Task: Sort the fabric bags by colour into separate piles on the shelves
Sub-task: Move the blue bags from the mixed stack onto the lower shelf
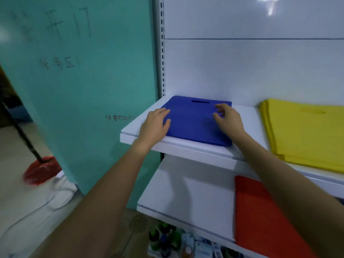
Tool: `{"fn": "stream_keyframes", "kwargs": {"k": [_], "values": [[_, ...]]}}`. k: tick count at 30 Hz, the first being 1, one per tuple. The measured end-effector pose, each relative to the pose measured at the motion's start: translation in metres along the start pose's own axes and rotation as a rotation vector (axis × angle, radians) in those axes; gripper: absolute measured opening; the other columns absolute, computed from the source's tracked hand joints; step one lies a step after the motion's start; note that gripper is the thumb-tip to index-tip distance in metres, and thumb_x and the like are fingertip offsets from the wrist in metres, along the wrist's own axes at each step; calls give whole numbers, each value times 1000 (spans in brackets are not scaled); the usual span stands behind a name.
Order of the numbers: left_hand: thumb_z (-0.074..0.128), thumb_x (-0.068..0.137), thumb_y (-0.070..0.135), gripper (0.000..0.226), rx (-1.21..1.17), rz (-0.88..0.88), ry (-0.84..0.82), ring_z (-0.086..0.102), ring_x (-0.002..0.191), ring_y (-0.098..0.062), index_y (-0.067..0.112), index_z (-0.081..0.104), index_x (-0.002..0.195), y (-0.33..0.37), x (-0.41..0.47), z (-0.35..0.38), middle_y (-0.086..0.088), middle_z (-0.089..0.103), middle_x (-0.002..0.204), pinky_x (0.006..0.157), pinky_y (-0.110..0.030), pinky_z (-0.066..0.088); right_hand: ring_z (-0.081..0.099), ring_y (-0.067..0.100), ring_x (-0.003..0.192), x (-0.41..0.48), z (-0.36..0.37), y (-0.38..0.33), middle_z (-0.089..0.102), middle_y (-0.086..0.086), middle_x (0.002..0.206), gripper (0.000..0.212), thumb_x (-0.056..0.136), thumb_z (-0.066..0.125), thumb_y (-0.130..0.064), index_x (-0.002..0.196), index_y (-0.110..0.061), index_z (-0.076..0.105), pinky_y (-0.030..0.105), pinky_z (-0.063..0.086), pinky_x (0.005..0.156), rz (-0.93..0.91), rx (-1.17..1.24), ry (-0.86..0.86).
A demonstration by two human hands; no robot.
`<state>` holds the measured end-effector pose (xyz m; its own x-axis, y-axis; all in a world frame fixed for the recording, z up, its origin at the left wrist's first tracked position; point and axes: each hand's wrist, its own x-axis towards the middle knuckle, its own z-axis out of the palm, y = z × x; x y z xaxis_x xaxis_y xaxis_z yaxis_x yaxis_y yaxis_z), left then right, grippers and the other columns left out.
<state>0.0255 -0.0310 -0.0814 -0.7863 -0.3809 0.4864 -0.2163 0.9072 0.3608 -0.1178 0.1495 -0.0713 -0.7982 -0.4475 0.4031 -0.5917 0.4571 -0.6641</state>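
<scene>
Blue bag (195,123): flat cloth square, top shelf's (133,132) left end.
Left hand (154,124): spread flat on its left edge.
Right hand (229,119): half-bent fingers, tips on its right side.

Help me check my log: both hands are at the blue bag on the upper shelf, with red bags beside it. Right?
No. The head view shows yellow bags beside the blue bag on the upper shelf; the red bags lie one shelf down. The left hand and right hand are at it.
</scene>
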Motion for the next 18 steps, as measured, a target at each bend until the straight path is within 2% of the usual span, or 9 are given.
{"fn": "stream_keyframes", "kwargs": {"k": [5,10,13,18], "values": [[43,97,30,49,54,-35,-154,29,133,-29,7,36,140,-19,54,11,-10,35,146,106,-38,29,45,32,119,7,2,20,55,16,124,40,92,52,-24,129,-10,50,35,36,96,213,-134,97],[30,95,52,63,211,-105,-429,14,139,-29,15,23,146,-28,72,25,-8,19,153,109,-41,23,37,32,123,8,6,19,58,14,122,48,92,51,-38,133,-14,45,37,36,95,310,-295,31],[24,95,54,63,249,-98,-452,10,140,-28,18,20,147,-29,73,31,-9,15,154,111,-42,18,38,29,124,8,6,21,58,14,120,48,91,52,-38,133,-16,45,37,37,95,336,-264,39],[22,96,53,59,248,-82,-446,9,140,-28,22,21,146,-32,74,33,-8,12,155,113,-43,14,44,28,121,10,6,23,52,9,132,44,90,58,-25,132,-14,48,36,37,99,253,-230,92]]}}
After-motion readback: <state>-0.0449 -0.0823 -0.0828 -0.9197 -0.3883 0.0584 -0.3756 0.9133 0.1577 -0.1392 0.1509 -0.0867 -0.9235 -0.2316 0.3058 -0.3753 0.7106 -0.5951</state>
